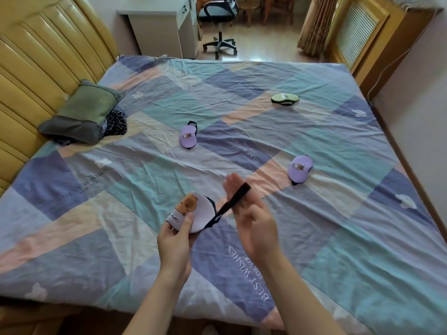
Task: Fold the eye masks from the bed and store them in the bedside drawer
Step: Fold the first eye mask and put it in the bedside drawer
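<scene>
My left hand (176, 240) pinches a folded white eye mask (193, 212) with a brown capybara print, held above the bed's near side. Its black strap (233, 201) stretches up to the right and loops around the fingers of my right hand (251, 218), which are extended. Two purple eye masks lie flat on the bed: one (188, 137) in the middle, one (300, 168) to the right. A green eye mask (285, 98) lies farther back on the right. No bedside drawer is in view.
The bed (338, 213) carries a patchwork sheet in blue, teal and peach. A grey-green pillow (82, 112) rests by the yellow headboard (36, 68) at left. Beyond the bed stand a white desk (159, 27) and an office chair (220, 25).
</scene>
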